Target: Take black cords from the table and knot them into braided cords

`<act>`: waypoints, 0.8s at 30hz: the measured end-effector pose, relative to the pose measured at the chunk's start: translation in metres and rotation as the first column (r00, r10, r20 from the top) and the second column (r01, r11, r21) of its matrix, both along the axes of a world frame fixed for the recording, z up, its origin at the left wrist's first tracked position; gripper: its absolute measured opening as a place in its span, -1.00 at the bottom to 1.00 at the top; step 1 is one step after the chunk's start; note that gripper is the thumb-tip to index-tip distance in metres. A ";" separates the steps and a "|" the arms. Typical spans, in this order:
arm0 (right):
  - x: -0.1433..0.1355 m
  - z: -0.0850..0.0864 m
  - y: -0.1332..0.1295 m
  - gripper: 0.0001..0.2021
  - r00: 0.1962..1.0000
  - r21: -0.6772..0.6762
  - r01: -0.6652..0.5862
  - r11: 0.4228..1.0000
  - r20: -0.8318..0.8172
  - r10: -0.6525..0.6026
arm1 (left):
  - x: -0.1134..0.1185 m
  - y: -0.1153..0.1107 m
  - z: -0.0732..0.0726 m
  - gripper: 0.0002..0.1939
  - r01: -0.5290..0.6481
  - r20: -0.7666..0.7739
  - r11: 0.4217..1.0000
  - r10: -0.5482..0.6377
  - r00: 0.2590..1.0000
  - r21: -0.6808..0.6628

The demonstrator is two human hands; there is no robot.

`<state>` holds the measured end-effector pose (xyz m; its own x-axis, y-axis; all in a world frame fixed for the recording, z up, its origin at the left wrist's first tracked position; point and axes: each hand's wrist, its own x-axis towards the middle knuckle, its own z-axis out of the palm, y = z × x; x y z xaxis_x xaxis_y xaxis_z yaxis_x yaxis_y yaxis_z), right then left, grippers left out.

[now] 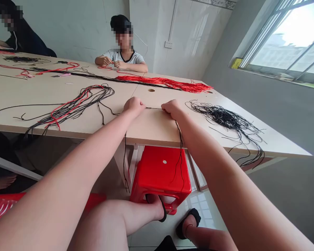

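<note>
A thin black cord (154,108) is held between the two hands, just above the near part of the table (157,130). One part of it is pinched in the closed fingers of the left hand (134,105), another in the curled fingers of the right hand (170,107); the short span between the fists is drawn straight. Dark strands are seen to hang past the table edge below each hand; whether all belong to the same cord cannot be told.

The step in hand is judged to be a tightening or straightening of this span. For the next move, a firm grip and an even outward pull seem to be called for, with the hanging strands kept from snagging.

To the left of the left hand, a looped bundle of black and red cords (87,96) is laid; to the right of the right hand, a tangled black heap (221,116). Beyond both hands, a red bundle (167,83) is spread.
</note>
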<state>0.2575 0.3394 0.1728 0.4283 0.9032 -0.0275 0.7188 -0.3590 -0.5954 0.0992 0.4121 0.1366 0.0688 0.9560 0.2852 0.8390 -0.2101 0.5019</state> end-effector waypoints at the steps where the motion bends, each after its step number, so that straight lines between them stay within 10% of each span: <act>1: -0.001 0.000 0.000 -0.81 1.000 0.000 -0.011 1.000 0.006 0.011 | 0.000 0.000 0.000 -0.84 -0.015 -0.011 1.000 0.015 1.000 0.004; 12: -0.008 0.008 -0.024 -0.95 0.997 0.023 -0.058 0.998 0.057 0.056 | 0.003 -0.006 0.002 -0.85 -0.058 -0.056 0.998 0.057 0.997 -0.005; 24: 0.002 -0.032 0.028 -0.95 0.991 0.122 -0.107 0.987 0.098 0.095 | -0.002 -0.014 -0.002 -0.85 0.064 -0.060 0.998 -0.063 0.996 0.002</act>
